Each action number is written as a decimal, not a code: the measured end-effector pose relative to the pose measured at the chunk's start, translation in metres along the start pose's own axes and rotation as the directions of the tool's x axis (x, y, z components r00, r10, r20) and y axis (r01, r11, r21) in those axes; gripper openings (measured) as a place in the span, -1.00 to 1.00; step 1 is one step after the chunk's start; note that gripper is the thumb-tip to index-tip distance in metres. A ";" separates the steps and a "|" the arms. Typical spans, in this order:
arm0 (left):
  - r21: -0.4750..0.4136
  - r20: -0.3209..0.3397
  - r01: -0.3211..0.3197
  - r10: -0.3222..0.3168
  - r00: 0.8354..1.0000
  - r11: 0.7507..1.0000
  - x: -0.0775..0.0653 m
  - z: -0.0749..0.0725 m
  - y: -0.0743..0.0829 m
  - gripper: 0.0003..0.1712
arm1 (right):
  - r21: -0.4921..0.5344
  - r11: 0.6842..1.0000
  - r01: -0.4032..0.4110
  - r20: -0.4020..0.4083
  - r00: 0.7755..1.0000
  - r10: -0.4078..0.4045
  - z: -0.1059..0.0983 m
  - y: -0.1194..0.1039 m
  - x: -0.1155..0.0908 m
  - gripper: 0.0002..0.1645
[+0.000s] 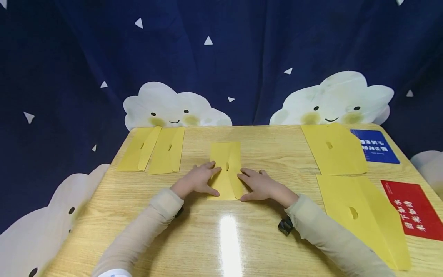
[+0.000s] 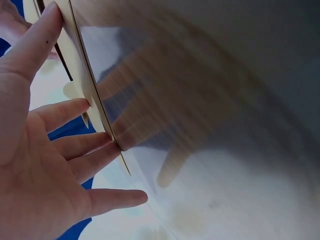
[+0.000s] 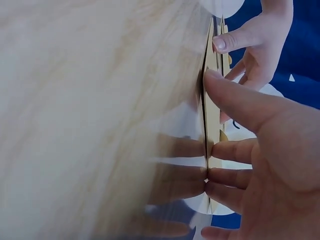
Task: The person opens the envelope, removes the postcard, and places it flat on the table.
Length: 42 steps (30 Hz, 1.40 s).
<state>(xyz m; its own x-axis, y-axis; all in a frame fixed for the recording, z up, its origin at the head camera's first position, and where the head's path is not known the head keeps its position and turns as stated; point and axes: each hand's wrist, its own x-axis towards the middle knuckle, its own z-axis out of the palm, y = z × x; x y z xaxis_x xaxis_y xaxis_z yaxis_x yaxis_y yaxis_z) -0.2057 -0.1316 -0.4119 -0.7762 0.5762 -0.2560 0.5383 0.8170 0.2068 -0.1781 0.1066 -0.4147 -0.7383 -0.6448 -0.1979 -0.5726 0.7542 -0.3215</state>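
Observation:
A yellow paper envelope (image 1: 225,153) with a small slotted tab lies flat and upright in the middle of the wooden table. My left hand (image 1: 199,179) touches its left edge with spread fingers, the thumb near the lower corner. On the opposite edge my right hand (image 1: 262,186) rests its fingertips, thumb toward the lower right corner. Seen from the left wrist, the envelope (image 2: 82,60) appears edge-on under the extended fingers. In the right wrist view, thumb and fingers of the right hand (image 3: 280,160) touch the envelope's edge (image 3: 212,107), and neither hand grips it.
Two yellow envelopes (image 1: 134,152) (image 1: 167,152) lie side by side at the back left. On the right are two larger yellow envelopes (image 1: 333,154) (image 1: 363,223), partly over a blue card (image 1: 378,148) and a red card (image 1: 415,207). A dark curtain (image 1: 242,57) hangs behind the table (image 1: 194,238).

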 end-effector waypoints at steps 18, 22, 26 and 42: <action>0.035 0.009 -0.036 0.036 0.999 0.999 -0.002 0.008 0.026 0.06 | 0.027 1.000 0.013 -0.010 1.000 -0.013 0.005 0.004 -0.028 -0.13; 0.047 0.007 -0.049 0.049 0.999 0.998 -0.003 0.009 0.031 0.07 | 0.033 0.999 0.020 -0.011 1.000 -0.019 0.004 0.006 -0.034 -0.15; 0.052 0.016 -0.051 0.050 0.999 0.997 -0.002 0.011 0.036 0.08 | 0.053 0.998 0.025 -0.009 1.000 -0.025 0.003 0.010 -0.040 -0.17; 0.161 0.041 -0.082 0.076 0.996 0.984 -0.003 0.012 0.062 0.07 | 0.076 0.995 0.061 -0.017 0.998 -0.060 -0.001 0.015 -0.063 -0.25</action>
<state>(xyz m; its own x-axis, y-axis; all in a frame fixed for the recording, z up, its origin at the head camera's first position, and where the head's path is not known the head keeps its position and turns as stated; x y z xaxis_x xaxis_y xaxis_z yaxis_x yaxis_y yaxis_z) -0.1663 -0.0824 -0.4094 -0.7188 0.6370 -0.2783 0.6456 0.7602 0.0725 -0.1409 0.1588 -0.4060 -0.7087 -0.6865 -0.1626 -0.5876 0.7019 -0.4026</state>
